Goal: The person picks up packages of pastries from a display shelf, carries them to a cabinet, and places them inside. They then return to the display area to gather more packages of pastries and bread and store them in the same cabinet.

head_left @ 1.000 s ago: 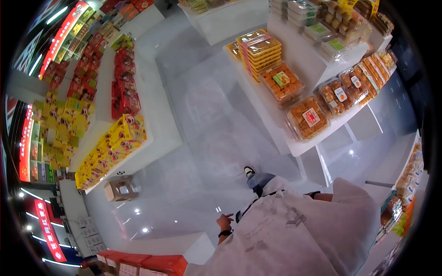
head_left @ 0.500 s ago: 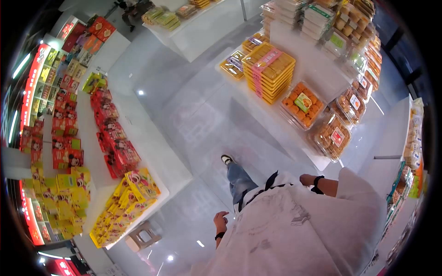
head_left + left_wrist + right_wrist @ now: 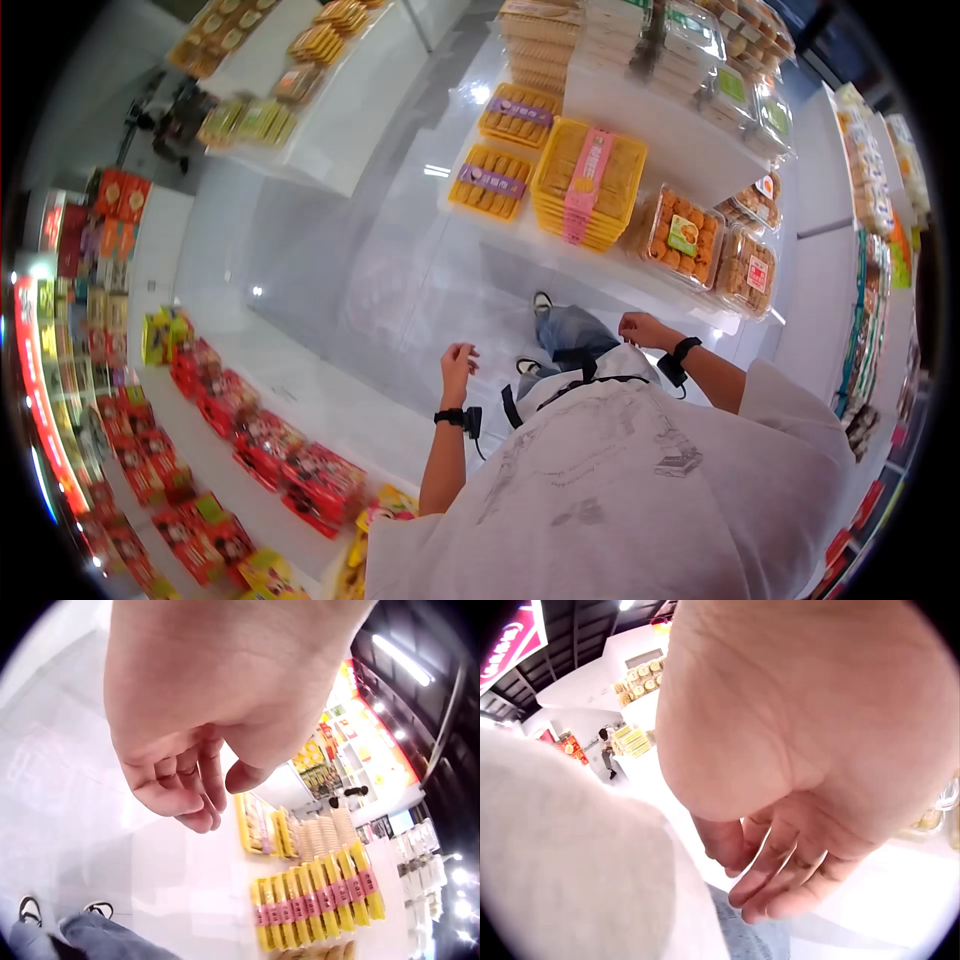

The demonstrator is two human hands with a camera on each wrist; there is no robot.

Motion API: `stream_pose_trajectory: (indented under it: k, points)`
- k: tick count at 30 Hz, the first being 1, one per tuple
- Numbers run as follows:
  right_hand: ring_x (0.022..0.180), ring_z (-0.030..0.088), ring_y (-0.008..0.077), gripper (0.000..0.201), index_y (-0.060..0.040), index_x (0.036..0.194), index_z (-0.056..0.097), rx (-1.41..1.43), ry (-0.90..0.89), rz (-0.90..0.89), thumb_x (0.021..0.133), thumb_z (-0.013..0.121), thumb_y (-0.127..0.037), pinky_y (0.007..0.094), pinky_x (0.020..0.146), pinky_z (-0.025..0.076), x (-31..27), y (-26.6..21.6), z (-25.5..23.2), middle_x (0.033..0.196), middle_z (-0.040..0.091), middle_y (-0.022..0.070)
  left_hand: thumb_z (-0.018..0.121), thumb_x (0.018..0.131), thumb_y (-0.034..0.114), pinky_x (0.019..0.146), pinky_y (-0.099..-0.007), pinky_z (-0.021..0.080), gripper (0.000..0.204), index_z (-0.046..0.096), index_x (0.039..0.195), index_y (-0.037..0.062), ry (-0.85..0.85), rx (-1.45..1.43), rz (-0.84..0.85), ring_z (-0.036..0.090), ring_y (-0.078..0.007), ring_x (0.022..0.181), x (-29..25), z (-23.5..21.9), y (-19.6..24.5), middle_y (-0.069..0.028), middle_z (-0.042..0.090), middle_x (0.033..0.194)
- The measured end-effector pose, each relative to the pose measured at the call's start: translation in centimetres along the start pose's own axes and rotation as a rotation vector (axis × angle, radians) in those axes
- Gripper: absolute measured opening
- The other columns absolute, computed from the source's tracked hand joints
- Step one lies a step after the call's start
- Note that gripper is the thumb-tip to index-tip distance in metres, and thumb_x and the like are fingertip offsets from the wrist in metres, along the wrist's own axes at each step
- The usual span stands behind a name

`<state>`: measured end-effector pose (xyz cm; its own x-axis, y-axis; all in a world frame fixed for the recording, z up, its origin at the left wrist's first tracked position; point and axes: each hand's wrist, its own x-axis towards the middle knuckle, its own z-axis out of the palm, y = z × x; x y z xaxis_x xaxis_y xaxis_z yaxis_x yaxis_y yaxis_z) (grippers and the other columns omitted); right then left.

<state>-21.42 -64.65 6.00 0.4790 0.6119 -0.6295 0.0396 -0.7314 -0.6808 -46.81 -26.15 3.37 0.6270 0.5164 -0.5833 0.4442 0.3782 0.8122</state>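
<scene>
My left hand [image 3: 459, 368] hangs over the floor at the left of the body, its fingers loosely curled around nothing, as the left wrist view [image 3: 195, 735] also shows. At the right, my right hand [image 3: 645, 330] hangs near the waist, just in front of the white display table [image 3: 500, 235], with loosely bent fingers and nothing in them; the right wrist view shows its palm [image 3: 795, 765]. The nearest goods are a stack of yellow trays with a pink band [image 3: 588, 185], a clear box of round orange pastries [image 3: 684, 238] and another clear box [image 3: 745, 272].
Red packages [image 3: 265, 445] line a white shelf at the lower left. A second white display table [image 3: 345, 130] stands ahead, with a person [image 3: 175, 120] beyond its left end. Grey floor [image 3: 370, 270] runs between the displays. Shelves with packaged goods [image 3: 865, 190] stand at the right.
The head view has turned and moved forward; the yellow stack now lies nearer the body and the red packages lower. Both hands have risen in view, still holding nothing. Two shoes now show.
</scene>
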Motion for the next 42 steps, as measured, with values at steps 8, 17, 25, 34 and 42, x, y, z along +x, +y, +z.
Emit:
stream_pose_trajectory:
  k: [8, 17, 25, 34, 42]
  points:
    - [0.097, 0.063, 0.0414, 0.027, -0.0024, 0.104, 0.065, -0.134, 0.036, 0.098, 0.088, 0.058, -0.023, 0.0446, 0.082, 0.050, 4.7, 4.1, 3.8, 0.101, 0.068, 0.0229, 0.064, 0.092, 0.021, 0.064, -0.0300, 0.054, 0.032, 0.056, 0.116, 0.0018, -0.093, 0.137, 0.086, 0.066, -0.0198, 0.078, 20.3, 3.1, 17.4, -0.0125, 0.065, 0.101]
    - [0.088, 0.060, 0.0484, 0.021, 0.0006, 0.097, 0.063, 0.204, 0.432, 0.203, 0.088, 0.048, -0.011, 0.0468, 0.073, 0.050, 3.8, -1.9, 9.7, 0.092, 0.067, 0.0257, 0.073, 0.084, 0.024, 0.076, -0.0342, 0.056, 0.054, 0.050, 0.126, -0.0018, -0.165, 0.519, 0.233, 0.062, -0.0224, 0.096, 42.9, 10.0, 27.4, -0.0140, 0.060, 0.110]
    - [0.076, 0.065, 0.0283, 0.018, 0.0003, 0.097, 0.064, 0.506, 0.636, 0.731, 0.086, 0.063, -0.013, 0.0371, 0.069, 0.051, -0.2, -12.0, 22.9, 0.082, 0.068, 0.0167, 0.084, 0.068, 0.048, 0.092, -0.0423, 0.049, 0.090, 0.051, 0.124, -0.0153, -0.128, 0.879, 0.421, 0.061, -0.0397, 0.107, 62.5, 19.6, 24.0, -0.0307, 0.062, 0.113]
    - [0.088, 0.066, 0.0209, 0.027, 0.0043, 0.105, 0.064, 0.986, 0.731, 0.913, 0.088, 0.066, -0.017, 0.0349, 0.077, 0.052, 2.1, -21.1, 31.8, 0.097, 0.071, 0.0155, 0.090, 0.060, 0.038, 0.084, -0.0390, 0.052, 0.073, 0.058, 0.107, -0.0081, -0.349, 0.829, 0.271, 0.066, -0.0327, 0.095, 65.2, 24.8, 24.6, -0.0225, 0.067, 0.101]
    - [0.088, 0.067, 0.0212, 0.029, 0.0046, 0.106, 0.064, 0.992, 0.917, 0.802, 0.088, 0.066, -0.018, 0.0329, 0.077, 0.052, 4.4, -24.7, 31.5, 0.098, 0.071, 0.0151, 0.092, 0.061, 0.031, 0.058, -0.0322, 0.045, 0.052, 0.057, 0.087, 0.0034, -0.456, 0.771, 0.213, 0.053, -0.0148, 0.065, 61.7, 24.5, 27.9, -0.0033, 0.057, 0.076]
